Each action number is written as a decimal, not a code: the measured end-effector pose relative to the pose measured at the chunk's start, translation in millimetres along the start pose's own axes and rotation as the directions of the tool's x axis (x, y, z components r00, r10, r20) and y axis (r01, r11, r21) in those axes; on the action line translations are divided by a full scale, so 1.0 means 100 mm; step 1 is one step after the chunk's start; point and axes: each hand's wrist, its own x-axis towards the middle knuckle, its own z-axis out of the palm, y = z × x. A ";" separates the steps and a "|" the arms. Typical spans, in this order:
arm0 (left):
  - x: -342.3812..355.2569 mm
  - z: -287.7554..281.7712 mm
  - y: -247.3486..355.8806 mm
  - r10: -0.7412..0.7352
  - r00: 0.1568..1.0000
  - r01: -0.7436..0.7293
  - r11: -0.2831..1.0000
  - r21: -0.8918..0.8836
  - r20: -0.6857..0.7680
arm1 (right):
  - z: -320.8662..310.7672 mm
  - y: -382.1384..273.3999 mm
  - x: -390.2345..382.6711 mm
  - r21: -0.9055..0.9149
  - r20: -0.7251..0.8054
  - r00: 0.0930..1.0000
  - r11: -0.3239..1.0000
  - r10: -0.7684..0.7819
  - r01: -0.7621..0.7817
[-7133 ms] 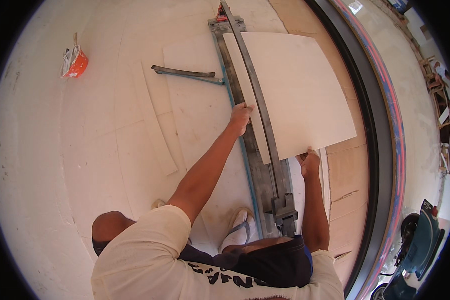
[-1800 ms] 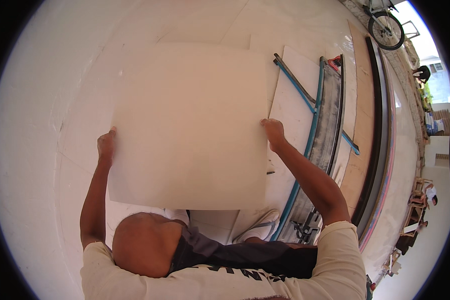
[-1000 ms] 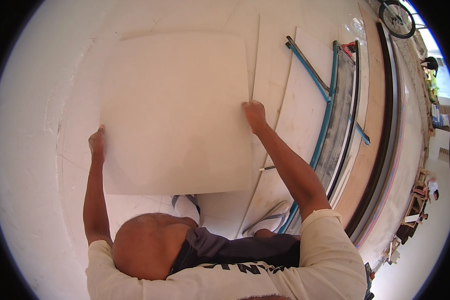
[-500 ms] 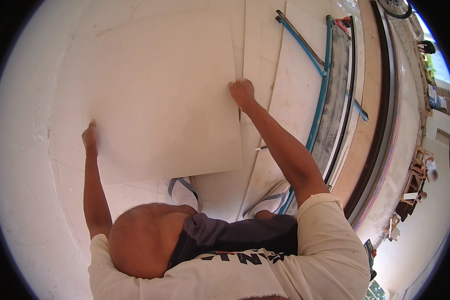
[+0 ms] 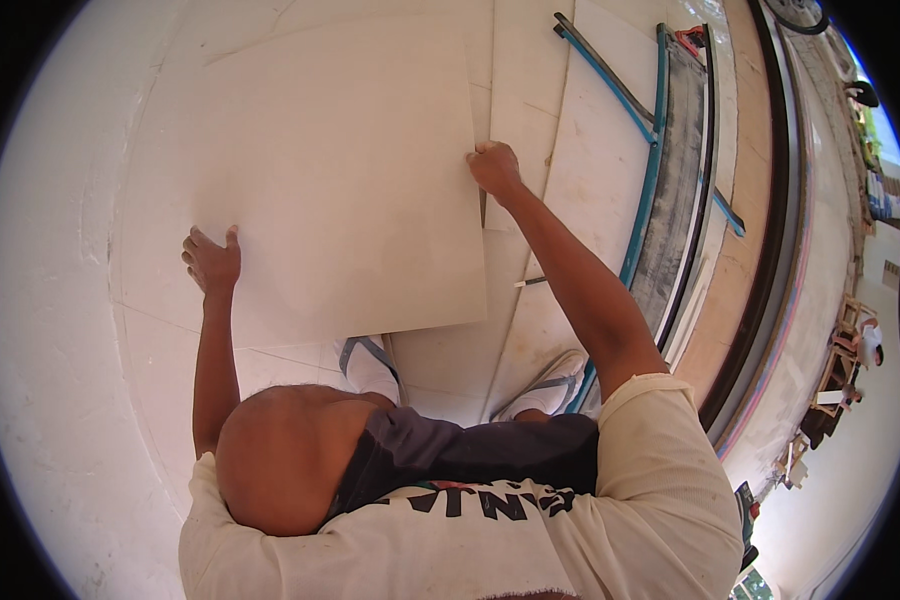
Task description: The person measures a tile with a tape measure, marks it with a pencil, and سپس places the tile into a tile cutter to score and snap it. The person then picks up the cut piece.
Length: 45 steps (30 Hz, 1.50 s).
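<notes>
A large, pale, smooth square tile [image 5: 360, 190] spans the middle of the view, its near edge just in front of my feet. My right hand [image 5: 496, 170] is closed on its right edge, fingers bent round the rim. At the left side of the tile, my left hand [image 5: 213, 262] has its fingers and thumb spread apart. It is at or against the left edge; whether it bears any weight I cannot tell. The tile's left edge blends into the pale floor, and its underside is hidden.
A long tile cutter with blue rails [image 5: 642, 200] lies to the right, one blue arm [image 5: 605, 80] angled out. Pale slabs [image 5: 580, 200] lie between it and the tile. A short white stick [image 5: 530, 283] rests near my right forearm. My sandalled feet [image 5: 370, 365] stand below.
My left hand has shifted right and its fingers have opened from their grip. The tile's near edge has moved slightly away from me. My right hand keeps hold and moved slightly right and away.
</notes>
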 end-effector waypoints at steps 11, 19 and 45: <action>-2.07 -0.20 1.48 0.987 0.062 -0.879 0.124 -0.460 0.148 | -0.96 0.34 -0.64 -0.561 0.391 0.903 0.731 -0.180 0.389; -2.46 0.25 1.79 0.990 -0.138 -0.968 -0.129 -0.215 0.027 | -1.37 1.02 -1.52 -0.705 0.445 0.878 0.536 -0.175 0.465; -2.26 0.05 2.11 0.898 -0.225 -0.974 -0.206 -0.090 0.379 | -1.00 1.29 -1.20 -0.438 0.179 0.948 0.841 -0.264 0.317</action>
